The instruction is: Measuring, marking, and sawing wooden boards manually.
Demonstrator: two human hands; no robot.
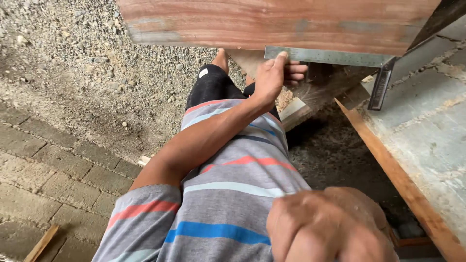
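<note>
Gravel ground (73, 58) lies below; left hand (272, 77) pins a steel square (330, 56) against the reddish plank (272, 22), no mark visible yet; right hand (330, 228) is fisted, contents hidden.

Matt grey metal square (325, 57) lies against smooth reddish wooden plank (272, 22).

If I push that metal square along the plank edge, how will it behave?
The metal square looks thin, flat and rigid, so it should probably slide without flexing. Its smooth blade may slip on the plank; the left hand pinches it there. Likely light.
</note>
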